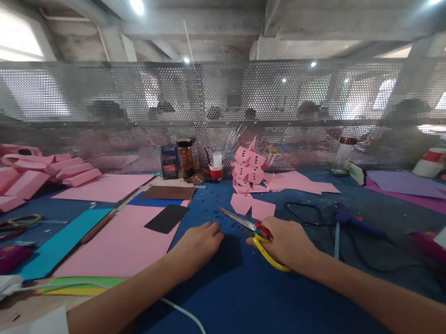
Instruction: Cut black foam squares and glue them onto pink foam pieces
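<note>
Gripping red-and-yellow scissors [250,226] in a closed right hand [290,241], while curling a half-closed left hand [204,242], concealing any contents, over blue matting [243,313] near a pink sheet [118,248].

"Colours on the scissors [252,226], just below centre?"
"Red and yellow handles [265,253]; silvery blades [238,218]."
"And elsewhere?"
"Pink paper model [249,167], black-dotted (small dots), at centre; teal strip [65,241], left; purple sheet [403,183], right; dark blue table covering [234,309], lower middle."

Glaring daylight through white four-sided window [2,29], round white ceiling lamp [136,3] flaring; soft shadows across flat dark-blue sheet [247,310]; edges stretched, blurred
</note>
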